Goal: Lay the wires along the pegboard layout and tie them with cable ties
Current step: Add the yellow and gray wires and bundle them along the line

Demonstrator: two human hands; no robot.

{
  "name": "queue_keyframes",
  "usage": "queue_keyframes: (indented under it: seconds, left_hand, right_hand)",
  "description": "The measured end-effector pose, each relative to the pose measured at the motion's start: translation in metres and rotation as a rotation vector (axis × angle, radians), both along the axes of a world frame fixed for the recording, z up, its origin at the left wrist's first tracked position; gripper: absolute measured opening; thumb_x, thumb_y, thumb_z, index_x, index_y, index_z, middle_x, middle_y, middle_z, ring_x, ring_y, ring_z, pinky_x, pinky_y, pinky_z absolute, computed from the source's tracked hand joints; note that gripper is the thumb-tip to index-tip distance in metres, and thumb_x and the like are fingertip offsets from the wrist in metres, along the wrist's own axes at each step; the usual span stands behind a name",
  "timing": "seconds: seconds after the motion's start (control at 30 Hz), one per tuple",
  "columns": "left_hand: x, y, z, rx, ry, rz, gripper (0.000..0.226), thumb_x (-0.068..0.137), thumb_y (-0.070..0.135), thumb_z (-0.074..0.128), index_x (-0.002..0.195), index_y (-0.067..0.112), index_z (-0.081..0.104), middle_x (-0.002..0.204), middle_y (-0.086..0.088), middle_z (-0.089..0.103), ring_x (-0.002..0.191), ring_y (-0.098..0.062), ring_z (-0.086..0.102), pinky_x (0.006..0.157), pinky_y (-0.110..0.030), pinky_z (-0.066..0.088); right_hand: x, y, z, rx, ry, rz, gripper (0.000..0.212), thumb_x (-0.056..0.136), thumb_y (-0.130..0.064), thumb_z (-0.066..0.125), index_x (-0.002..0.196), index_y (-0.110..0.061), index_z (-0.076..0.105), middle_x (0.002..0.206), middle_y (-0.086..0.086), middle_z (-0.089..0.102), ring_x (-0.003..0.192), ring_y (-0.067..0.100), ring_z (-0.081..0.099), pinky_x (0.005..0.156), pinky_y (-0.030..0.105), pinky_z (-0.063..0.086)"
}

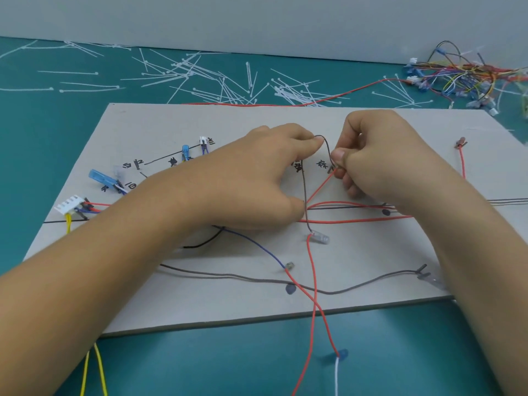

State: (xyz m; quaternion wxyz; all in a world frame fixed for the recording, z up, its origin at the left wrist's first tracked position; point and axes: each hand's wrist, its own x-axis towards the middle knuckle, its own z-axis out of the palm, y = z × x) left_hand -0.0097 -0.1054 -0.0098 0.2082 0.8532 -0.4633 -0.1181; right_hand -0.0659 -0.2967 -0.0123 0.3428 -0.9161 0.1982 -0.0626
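Observation:
A grey pegboard (171,295) with drawn lines and handwritten labels lies on the teal mat. Both hands work at its upper middle. My left hand (257,178) pinches a brown wire (305,192) where it arches over. My right hand (380,158) pinches the same wire's other side beside a small peg, where a red wire (321,185) also runs in. The brown wire drops to a clear terminal sleeve (320,237). Red wires (357,220) run along the horizontal line. A long grey wire (243,277) curves across the board's front.
Loose white cable ties (200,72) are scattered across the mat behind the board. A tangled bundle of coloured wires (463,72) sits at the back right. A white connector (70,204) and blue sleeves (100,177) are at the board's left. Yellow wires (100,370) hang off the front.

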Motion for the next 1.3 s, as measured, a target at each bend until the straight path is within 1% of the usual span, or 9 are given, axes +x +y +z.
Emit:
queue_keyframes:
  seconds: [0.17,0.33,0.5,0.7,0.83,0.97,1.07,1.17,1.3]
  left_hand:
    - [0.001,0.001,0.000,0.018,-0.043,0.022,0.085,0.084,0.039,0.073,0.160,0.030,0.037,0.154,0.020,0.041,0.108,-0.007,0.039,0.094,-0.019,0.030]
    - [0.002,0.007,0.005,-0.032,-0.055,0.106,0.073,0.076,0.047,0.080,0.145,0.035,0.058,0.138,0.024,0.055,0.104,0.004,0.039,0.091,-0.019,0.032]
    - [-0.002,0.008,0.010,-0.006,-0.057,0.106,0.078,0.076,0.057,0.078,0.147,0.036,0.055,0.142,0.027,0.052,0.114,-0.001,0.041,0.114,-0.048,0.036]
    - [-0.006,0.011,0.012,-0.037,0.007,0.091,0.086,0.070,0.062,0.061,0.152,0.039,0.046,0.152,0.028,0.043,0.141,-0.004,0.036,0.120,-0.049,0.031]
    - [-0.004,0.012,0.011,-0.010,-0.029,0.094,0.072,0.073,0.065,0.063,0.140,0.038,0.060,0.139,0.022,0.053,0.132,-0.010,0.044,0.114,-0.052,0.036]
    - [-0.001,0.014,0.007,-0.148,-0.036,0.069,0.019,0.087,0.049,0.076,0.102,0.039,0.075,0.116,0.015,0.060,0.118,-0.013,0.051,0.106,-0.050,0.041]
    - [0.003,0.018,0.007,-0.220,-0.060,0.055,0.003,0.088,0.033,0.077,0.091,0.034,0.078,0.100,0.010,0.061,0.101,-0.011,0.056,0.091,-0.028,0.045]
    - [0.004,0.027,0.012,-0.230,-0.031,0.038,0.008,0.084,0.022,0.081,0.084,0.030,0.080,0.083,0.014,0.066,0.084,-0.007,0.061,0.067,-0.009,0.038]
    - [-0.001,0.031,0.015,-0.208,0.052,-0.009,0.012,0.083,0.019,0.081,0.082,0.031,0.082,0.082,0.015,0.072,0.079,-0.002,0.064,0.068,-0.024,0.047]
  right_hand:
    - [0.001,-0.001,-0.003,-0.007,-0.029,-0.011,0.016,0.090,-0.017,0.064,0.077,-0.026,0.061,0.056,0.000,0.070,0.045,0.024,0.069,0.059,0.052,0.064]
    - [-0.001,-0.001,0.000,0.009,-0.027,0.002,0.021,0.095,-0.012,0.068,0.075,-0.017,0.063,0.055,0.003,0.069,0.045,0.023,0.070,0.050,0.036,0.060]
    - [-0.004,0.002,0.001,-0.095,-0.053,0.012,0.018,0.093,-0.015,0.069,0.076,-0.019,0.064,0.057,0.001,0.070,0.048,0.015,0.069,0.051,0.035,0.060]
    - [-0.002,0.004,-0.001,-0.295,-0.034,0.051,0.016,0.092,-0.016,0.065,0.077,-0.017,0.057,0.068,-0.007,0.056,0.064,0.005,0.048,0.052,0.025,0.030]
    - [0.004,0.002,-0.002,-0.296,-0.005,0.098,0.015,0.092,-0.019,0.066,0.078,-0.018,0.059,0.074,-0.003,0.061,0.071,0.012,0.054,0.057,0.026,0.035]
    - [0.005,-0.009,0.002,-0.178,0.024,0.159,0.016,0.092,-0.028,0.072,0.078,-0.024,0.066,0.064,-0.004,0.066,0.049,0.005,0.053,0.055,0.025,0.036]
    - [0.007,-0.016,0.003,-0.166,0.038,0.163,0.017,0.090,-0.035,0.076,0.077,-0.024,0.071,0.059,-0.010,0.067,0.041,0.001,0.051,0.052,0.023,0.040]
    - [0.007,-0.017,0.004,-0.130,0.024,0.155,0.019,0.086,-0.036,0.080,0.076,-0.022,0.072,0.054,-0.013,0.065,0.039,0.002,0.052,0.049,0.022,0.043]
    - [0.004,-0.017,0.002,-0.136,-0.009,0.145,0.019,0.085,-0.036,0.081,0.074,-0.023,0.072,0.053,-0.013,0.062,0.044,0.001,0.051,0.054,0.024,0.042]
